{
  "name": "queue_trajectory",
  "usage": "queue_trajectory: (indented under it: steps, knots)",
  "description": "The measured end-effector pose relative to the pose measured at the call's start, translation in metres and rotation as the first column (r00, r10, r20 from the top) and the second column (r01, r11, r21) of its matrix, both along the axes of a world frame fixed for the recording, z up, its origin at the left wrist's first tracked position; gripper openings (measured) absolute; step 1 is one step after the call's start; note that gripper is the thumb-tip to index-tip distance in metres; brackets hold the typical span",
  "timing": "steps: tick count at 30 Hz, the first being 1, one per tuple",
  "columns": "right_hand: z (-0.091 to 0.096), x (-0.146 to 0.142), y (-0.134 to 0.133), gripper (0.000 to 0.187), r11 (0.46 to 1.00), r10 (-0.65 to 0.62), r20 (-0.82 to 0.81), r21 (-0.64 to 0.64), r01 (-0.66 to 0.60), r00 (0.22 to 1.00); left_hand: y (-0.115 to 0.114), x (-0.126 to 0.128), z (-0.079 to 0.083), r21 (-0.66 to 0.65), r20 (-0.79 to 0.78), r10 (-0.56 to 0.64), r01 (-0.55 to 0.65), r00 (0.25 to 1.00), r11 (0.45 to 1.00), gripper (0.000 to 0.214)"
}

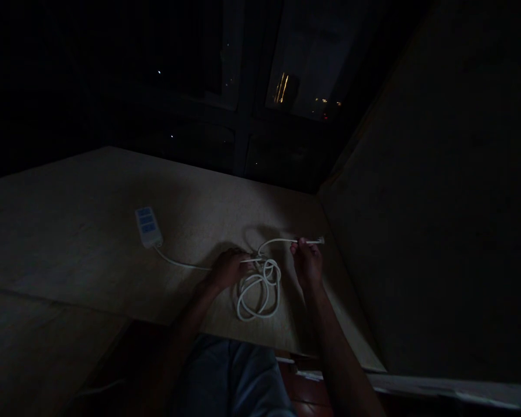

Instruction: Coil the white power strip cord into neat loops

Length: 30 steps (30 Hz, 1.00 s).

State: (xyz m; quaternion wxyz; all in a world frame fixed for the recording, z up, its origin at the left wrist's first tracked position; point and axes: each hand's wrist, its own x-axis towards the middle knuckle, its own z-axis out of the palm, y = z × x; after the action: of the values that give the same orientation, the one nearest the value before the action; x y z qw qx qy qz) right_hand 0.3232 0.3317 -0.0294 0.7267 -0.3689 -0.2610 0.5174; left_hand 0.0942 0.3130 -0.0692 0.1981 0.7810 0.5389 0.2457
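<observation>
A white power strip with blue socket faces lies on the pale surface at the left. Its white cord runs right, passes under or through my left hand, and gathers in loose loops between my hands. The fingers of my left hand are closed round the cord beside the loops. My right hand pinches the cord near its far end, raised a little to the right of the loops. A small plug-like end sticks out past my right fingers; its details are too dark to make out.
The pale ledge meets a dark window with outside lights at the back. A plain wall panel stands close on the right. My legs are below the ledge's front edge.
</observation>
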Motion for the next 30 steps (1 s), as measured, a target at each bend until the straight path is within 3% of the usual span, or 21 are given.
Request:
queue_trajectory:
  steps: [4,7,10,13,15,18,22,24,26,28,30]
  knots:
    - [-0.006,0.013,0.021,0.046,0.987,-0.160,0.013,0.012,0.160,0.987,0.000,-0.005,-0.008,-0.035,0.182,0.026,-0.020,0.983,0.999,0.029]
    - [-0.004,0.028,0.029,0.048,0.966,-0.259,0.077,0.036,0.257,0.963,0.000,-0.009,-0.008,-0.041,0.470,0.110,-0.102,0.876,0.994,0.027]
    - [0.001,0.047,0.028,0.045,0.919,-0.394,0.196,0.078,0.386,0.898,-0.002,-0.014,-0.003,-0.122,0.735,0.256,-0.248,0.628,0.961,0.033]
    - [0.008,0.068,0.018,0.039,0.863,-0.504,0.382,0.189,0.468,0.775,-0.001,-0.018,0.003,-0.273,0.864,0.376,-0.315,0.335,0.909,0.046]
    - [0.015,0.081,0.006,0.037,0.838,-0.546,0.452,0.269,0.475,0.706,0.002,-0.020,0.006,-0.368,0.884,0.436,-0.324,0.167,0.872,0.051]
    - [0.032,0.096,-0.017,0.038,0.800,-0.600,0.492,0.355,0.484,0.630,0.010,-0.023,0.009,-0.493,0.858,0.513,-0.323,-0.025,0.808,0.051]
    - [0.062,0.104,-0.048,0.036,0.769,-0.634,0.452,0.454,0.450,0.628,0.022,-0.029,0.009,-0.625,0.780,0.588,-0.288,-0.213,0.725,0.039]
    - [0.075,0.105,-0.058,0.034,0.756,-0.636,0.411,0.503,0.419,0.653,0.027,-0.031,0.005,-0.645,0.764,0.602,-0.286,-0.234,0.708,0.036]
    - [0.081,0.106,-0.063,0.032,0.762,-0.622,0.404,0.508,0.400,0.671,0.031,-0.032,0.000,-0.634,0.771,0.608,-0.321,-0.191,0.703,0.033]
    - [0.081,0.107,-0.064,0.033,0.810,-0.572,0.457,0.444,0.383,0.681,0.034,-0.031,-0.007,-0.594,0.781,0.619,-0.402,-0.081,0.697,0.030]
    - [0.076,0.105,-0.063,0.035,0.877,-0.478,0.560,0.341,0.338,0.677,0.035,-0.029,-0.012,-0.498,0.780,0.616,-0.490,0.105,0.715,0.031]
